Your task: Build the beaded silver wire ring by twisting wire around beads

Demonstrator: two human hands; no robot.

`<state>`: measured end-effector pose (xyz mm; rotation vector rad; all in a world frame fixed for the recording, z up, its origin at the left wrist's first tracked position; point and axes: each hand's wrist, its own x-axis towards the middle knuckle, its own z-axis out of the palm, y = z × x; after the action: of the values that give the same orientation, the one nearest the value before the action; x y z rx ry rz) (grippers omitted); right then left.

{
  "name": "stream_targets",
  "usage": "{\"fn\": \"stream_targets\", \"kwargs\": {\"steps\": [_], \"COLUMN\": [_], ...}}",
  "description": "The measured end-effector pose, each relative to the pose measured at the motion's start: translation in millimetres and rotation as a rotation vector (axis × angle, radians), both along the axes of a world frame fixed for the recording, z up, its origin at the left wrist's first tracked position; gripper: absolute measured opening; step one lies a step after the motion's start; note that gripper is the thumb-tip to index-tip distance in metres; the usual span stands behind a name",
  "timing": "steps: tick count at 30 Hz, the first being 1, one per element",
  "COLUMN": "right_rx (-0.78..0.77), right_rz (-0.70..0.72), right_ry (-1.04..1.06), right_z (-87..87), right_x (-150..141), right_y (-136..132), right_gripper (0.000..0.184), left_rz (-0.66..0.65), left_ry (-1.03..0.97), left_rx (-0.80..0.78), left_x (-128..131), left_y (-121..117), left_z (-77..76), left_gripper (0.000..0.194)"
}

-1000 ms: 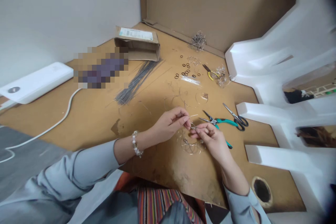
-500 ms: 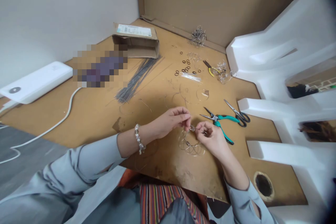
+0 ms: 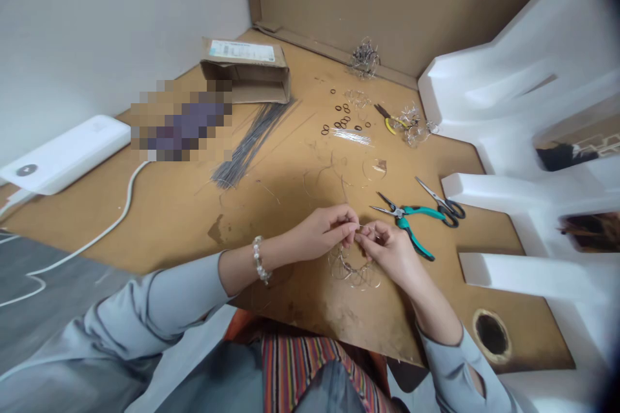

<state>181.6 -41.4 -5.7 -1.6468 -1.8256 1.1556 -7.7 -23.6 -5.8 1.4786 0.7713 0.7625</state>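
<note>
Tan fibreboard bench (image 3: 290,193) tucked into a corner against a white wall, with big chunks of white foam packing (image 3: 508,110) along the right side. So the person's left hand (image 3: 322,232), with a beaded bracelet (image 3: 260,260) on that wrist, and right hand (image 3: 390,251) were close together over the front of the board. Both were curled in tight, fingertips pinching a thin wire at the top of a wire-loop piece (image 3: 351,271). That piece, a tangle of fine, shiny loops, sat right under the hands, though I can't tell if it touched the board. Just past the right hand lay teal-handled pliers (image 3: 411,222), nearly touching black-handled scissors (image 3: 448,206). Farther up were small black rings (image 3: 339,121), yellow-handled pliers (image 3: 387,119) and a heap of wire scraps (image 3: 364,59). Over to the left, a bundle of grey wire rods (image 3: 249,142) fanned out beside a torn cardboard box (image 3: 245,71), and a white cable (image 3: 116,219) ran off a white plastic unit (image 3: 62,151).
</note>
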Motion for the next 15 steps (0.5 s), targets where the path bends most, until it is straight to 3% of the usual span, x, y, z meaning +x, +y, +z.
{"fn": "stream_targets", "kwargs": {"steps": [9,15], "right_rx": [0.081,0.153], "right_rz": [0.084,0.119], "right_ry": [0.056,-0.013], "right_z": [-3.0,0.4], "right_x": [0.7,-2.0], "right_y": [-2.0,-4.0], "right_gripper": [0.018,0.015], "left_rz": [0.022,0.001], "left_ry": [0.226,0.215], "left_rx": [0.219,0.244], "left_x": [-3.2,-2.5], "left_y": [-1.6,-2.7], "left_z": [3.4,2.4], "left_gripper": [0.013,0.011]}}
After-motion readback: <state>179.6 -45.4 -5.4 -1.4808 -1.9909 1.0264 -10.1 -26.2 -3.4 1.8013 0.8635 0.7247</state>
